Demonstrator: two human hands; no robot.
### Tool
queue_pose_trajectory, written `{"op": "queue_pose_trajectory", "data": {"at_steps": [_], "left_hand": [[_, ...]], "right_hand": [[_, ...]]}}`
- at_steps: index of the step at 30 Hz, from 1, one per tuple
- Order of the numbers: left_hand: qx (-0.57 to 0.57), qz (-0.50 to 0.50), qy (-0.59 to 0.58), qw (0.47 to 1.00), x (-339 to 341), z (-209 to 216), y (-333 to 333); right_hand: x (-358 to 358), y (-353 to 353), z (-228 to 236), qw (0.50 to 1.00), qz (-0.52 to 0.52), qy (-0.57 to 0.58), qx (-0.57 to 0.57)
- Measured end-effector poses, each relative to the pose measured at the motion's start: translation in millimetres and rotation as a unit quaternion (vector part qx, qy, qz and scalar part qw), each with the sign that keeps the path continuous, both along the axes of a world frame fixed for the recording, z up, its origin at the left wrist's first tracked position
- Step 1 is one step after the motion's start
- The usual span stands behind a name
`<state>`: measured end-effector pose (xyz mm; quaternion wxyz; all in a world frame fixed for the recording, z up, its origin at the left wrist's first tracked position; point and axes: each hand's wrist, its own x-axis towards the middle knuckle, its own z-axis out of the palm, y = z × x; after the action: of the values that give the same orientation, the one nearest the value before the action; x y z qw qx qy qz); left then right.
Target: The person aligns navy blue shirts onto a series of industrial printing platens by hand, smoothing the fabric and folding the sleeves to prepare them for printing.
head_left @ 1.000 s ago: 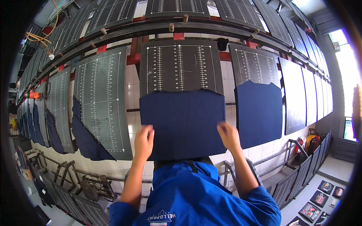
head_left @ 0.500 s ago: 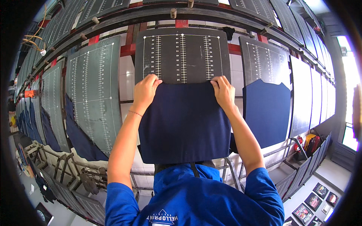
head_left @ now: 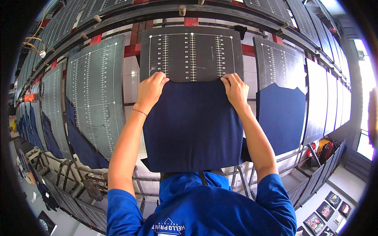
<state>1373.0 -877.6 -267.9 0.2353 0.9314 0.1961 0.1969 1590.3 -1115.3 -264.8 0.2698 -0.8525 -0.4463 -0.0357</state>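
A navy blue fabric panel [head_left: 193,126] lies over the near part of a dark grey board [head_left: 204,51] printed with white ruler lines. My left hand [head_left: 151,89] pinches the panel's far left corner. At the far right corner, my right hand [head_left: 235,89] has the cloth between thumb and fingers. The far edge runs fairly straight between both hands, across the board's scales. Toward me, the panel reaches down to my waist, and its near edge hangs by the board's front.
To the right, a second navy panel [head_left: 281,120] lies flat on another marked board [head_left: 281,63]. A grey board [head_left: 92,78] at left has navy cloth [head_left: 84,141] along its side. Dark rails [head_left: 165,17] and red bars [head_left: 133,50] run behind the boards.
Both hands have moved slightly away from me, carrying the panel's far edge a little farther up the board. The grip at each corner stays the same.
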Motion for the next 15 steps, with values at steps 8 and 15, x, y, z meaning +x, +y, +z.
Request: {"op": "queue_pose_trajectory", "data": {"at_steps": [8, 15], "left_hand": [[0.07, 0.055, 0.033, 0.996, -1.0, 9.5, -18.7], [-0.013, -0.097, 0.26, 0.961, -12.3, 67.0, -53.8]], "right_hand": [[-6.3, -0.2, -1.6, 0.998, -0.038, -0.016, -0.047], [-46.8, -26.7, 17.9, 0.966, 0.108, -0.074, -0.225]]}}
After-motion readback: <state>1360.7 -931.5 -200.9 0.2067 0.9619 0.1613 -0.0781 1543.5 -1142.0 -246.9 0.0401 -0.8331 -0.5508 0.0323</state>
